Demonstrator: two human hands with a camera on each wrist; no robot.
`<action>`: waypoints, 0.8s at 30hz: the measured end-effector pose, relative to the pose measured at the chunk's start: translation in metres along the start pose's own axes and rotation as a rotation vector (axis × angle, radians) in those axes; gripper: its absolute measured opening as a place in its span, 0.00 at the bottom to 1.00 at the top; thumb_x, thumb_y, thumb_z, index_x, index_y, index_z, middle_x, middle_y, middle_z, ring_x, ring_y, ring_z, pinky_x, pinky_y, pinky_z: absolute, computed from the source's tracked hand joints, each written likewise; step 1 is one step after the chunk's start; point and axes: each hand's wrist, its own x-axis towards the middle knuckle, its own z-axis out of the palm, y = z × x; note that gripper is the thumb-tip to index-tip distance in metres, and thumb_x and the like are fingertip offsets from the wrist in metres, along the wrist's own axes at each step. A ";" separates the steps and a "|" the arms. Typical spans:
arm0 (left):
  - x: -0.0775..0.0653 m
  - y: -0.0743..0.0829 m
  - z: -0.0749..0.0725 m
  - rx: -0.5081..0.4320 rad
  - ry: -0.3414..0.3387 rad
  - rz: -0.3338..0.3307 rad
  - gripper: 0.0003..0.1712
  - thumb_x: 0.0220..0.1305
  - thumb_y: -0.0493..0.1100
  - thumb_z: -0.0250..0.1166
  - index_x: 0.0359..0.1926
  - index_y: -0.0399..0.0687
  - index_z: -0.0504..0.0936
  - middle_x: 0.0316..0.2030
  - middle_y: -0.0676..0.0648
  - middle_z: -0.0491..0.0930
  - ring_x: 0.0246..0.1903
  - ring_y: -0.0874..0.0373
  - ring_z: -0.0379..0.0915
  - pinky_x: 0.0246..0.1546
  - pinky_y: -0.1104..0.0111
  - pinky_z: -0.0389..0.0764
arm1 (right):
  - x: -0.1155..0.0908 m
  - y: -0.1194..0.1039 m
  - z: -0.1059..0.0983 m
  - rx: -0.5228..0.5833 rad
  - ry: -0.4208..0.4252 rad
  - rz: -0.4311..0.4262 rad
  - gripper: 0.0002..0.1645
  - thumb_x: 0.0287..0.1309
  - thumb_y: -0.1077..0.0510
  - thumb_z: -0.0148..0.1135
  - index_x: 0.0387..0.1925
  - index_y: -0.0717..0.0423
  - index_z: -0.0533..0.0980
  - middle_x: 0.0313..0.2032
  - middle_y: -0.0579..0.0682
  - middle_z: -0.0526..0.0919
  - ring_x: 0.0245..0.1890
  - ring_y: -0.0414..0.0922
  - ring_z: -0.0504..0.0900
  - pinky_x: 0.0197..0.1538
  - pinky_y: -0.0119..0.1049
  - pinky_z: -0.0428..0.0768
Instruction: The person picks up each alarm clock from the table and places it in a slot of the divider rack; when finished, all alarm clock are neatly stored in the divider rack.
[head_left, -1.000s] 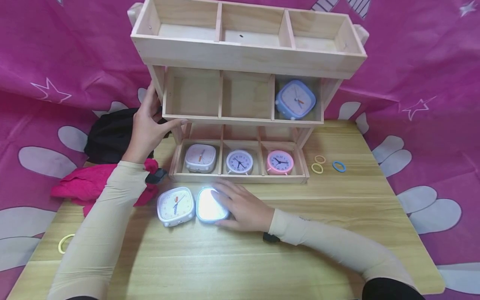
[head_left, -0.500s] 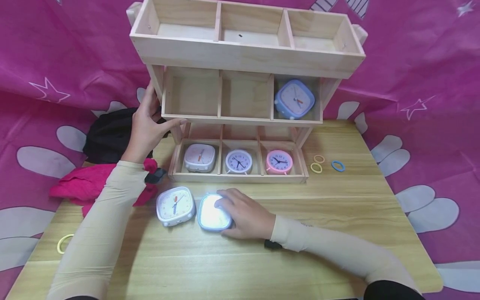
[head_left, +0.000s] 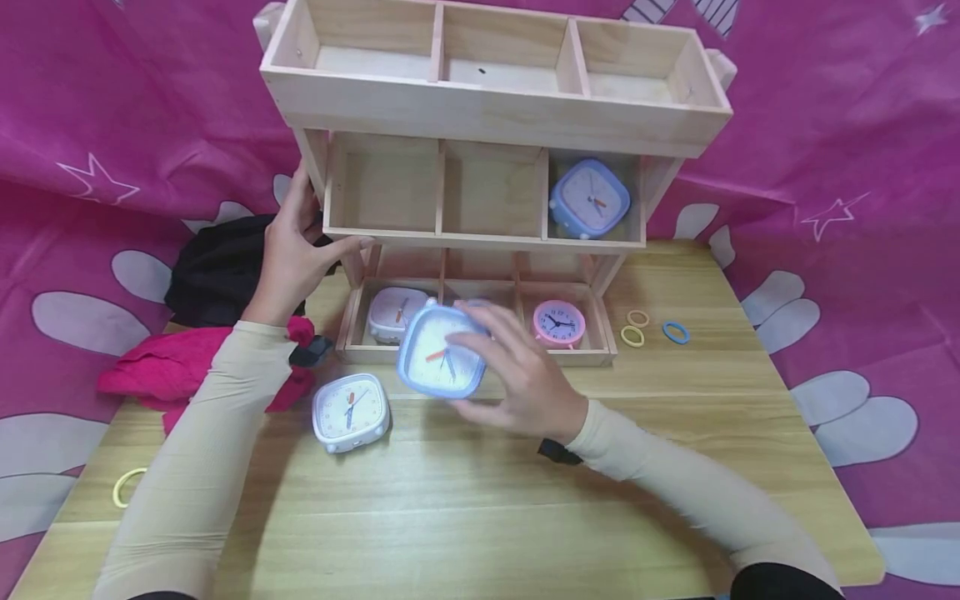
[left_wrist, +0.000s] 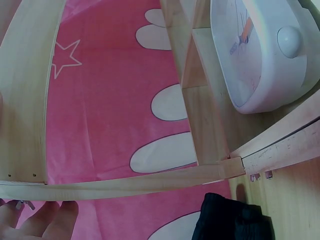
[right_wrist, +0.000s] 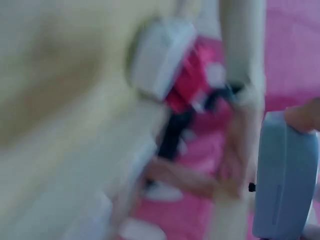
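My right hand [head_left: 517, 379] grips a light-blue alarm clock [head_left: 427, 367] by its right side, tilted and lifted off the table before the bottom tier. In the right wrist view its blue casing [right_wrist: 280, 185] shows beside my fingers. My left hand [head_left: 288, 262] holds the left side of the three-tier wooden shelf [head_left: 495, 112], thumb on the middle tier's front edge. A white alarm clock [head_left: 351, 412] lies on the table. The bottom tier holds another white clock [head_left: 390, 312], a round white clock partly hidden behind my right hand, and a pink clock [head_left: 558, 323].
Another blue clock [head_left: 591, 200] sits in the middle tier's right compartment. Black cloth [head_left: 217, 275] and red cloth [head_left: 172, 362] lie left of the shelf. Small rings, one of them a blue ring [head_left: 676, 332], lie to the right; a yellow ring [head_left: 123, 490] is at the left.
The light-blue clock has risen off the table in my right hand and moved toward the bottom tier, its face now tilted. My left hand stays on the shelf.
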 end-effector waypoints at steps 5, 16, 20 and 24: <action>0.000 -0.002 -0.001 0.006 -0.002 -0.009 0.68 0.55 0.35 0.83 0.85 0.75 0.52 0.82 0.55 0.62 0.80 0.54 0.62 0.78 0.52 0.69 | 0.038 0.027 -0.025 -0.017 0.174 0.106 0.41 0.43 0.53 0.87 0.59 0.63 0.80 0.69 0.70 0.76 0.68 0.64 0.75 0.74 0.53 0.77; -0.003 -0.001 0.000 -0.033 0.001 0.015 0.68 0.54 0.34 0.83 0.84 0.75 0.53 0.81 0.55 0.65 0.78 0.55 0.66 0.78 0.55 0.70 | 0.089 0.079 -0.025 -0.108 0.262 0.402 0.35 0.49 0.47 0.85 0.51 0.62 0.80 0.60 0.62 0.82 0.69 0.59 0.75 0.76 0.49 0.69; -0.002 0.000 0.001 -0.030 -0.001 0.016 0.68 0.53 0.34 0.84 0.84 0.75 0.54 0.81 0.54 0.65 0.78 0.54 0.66 0.78 0.54 0.71 | 0.096 0.088 -0.025 -0.141 0.240 0.497 0.34 0.47 0.46 0.86 0.48 0.61 0.80 0.61 0.62 0.82 0.68 0.59 0.76 0.75 0.51 0.69; -0.002 0.001 0.000 -0.024 0.005 0.014 0.68 0.53 0.35 0.84 0.84 0.76 0.54 0.81 0.54 0.65 0.78 0.54 0.66 0.78 0.54 0.71 | 0.102 0.092 -0.026 -0.198 0.193 0.515 0.34 0.46 0.45 0.87 0.47 0.60 0.80 0.62 0.61 0.82 0.67 0.61 0.76 0.75 0.52 0.69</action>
